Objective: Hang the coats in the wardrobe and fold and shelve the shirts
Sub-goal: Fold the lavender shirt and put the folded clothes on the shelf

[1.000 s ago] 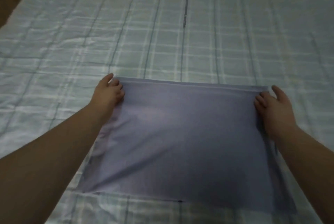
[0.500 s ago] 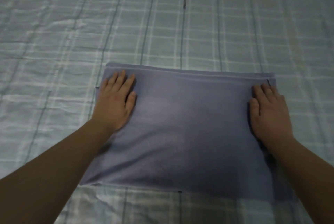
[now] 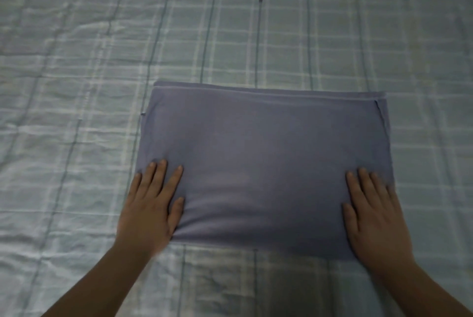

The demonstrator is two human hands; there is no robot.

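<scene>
Both my hands lie flat on the folded shirt on the bed.

The blue-grey shirt (image 3: 266,163) is folded into a wide rectangle and lies flat on the pale checked bedspread (image 3: 76,86), its far edge showing a thin doubled layer and a small seam at the far right corner. My left hand (image 3: 151,209) rests palm down on the shirt's near left corner, fingers straight and slightly spread, its outer edge reaching over onto the bedspread. My right hand (image 3: 376,214) rests palm down on the near right corner, fingers straight, grasping nothing. Both forearms come in from the bottom of the view.
</scene>
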